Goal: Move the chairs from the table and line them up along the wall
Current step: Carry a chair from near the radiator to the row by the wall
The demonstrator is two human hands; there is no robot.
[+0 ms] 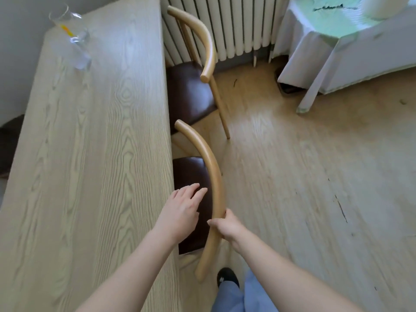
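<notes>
Two wooden chairs with curved backrests and dark brown seats stand tucked under the right side of a long pale wooden table [94, 154]. My right hand [227, 226] grips the curved backrest of the near chair [213, 176] near its lower end. Above this chair's dark seat, my left hand [184, 208] hovers with straight fingers and holds nothing. The far chair [207, 46] stands further along the table, close to the radiator, untouched.
A white radiator [225, 25] lines the far wall. At the upper right stands a table covered with a white cloth [326, 55]. A clear glass [69, 34] sits on the long table's far left. Bare wooden floor [304, 176] spreads to the right. My dark shoe [227, 276] is below.
</notes>
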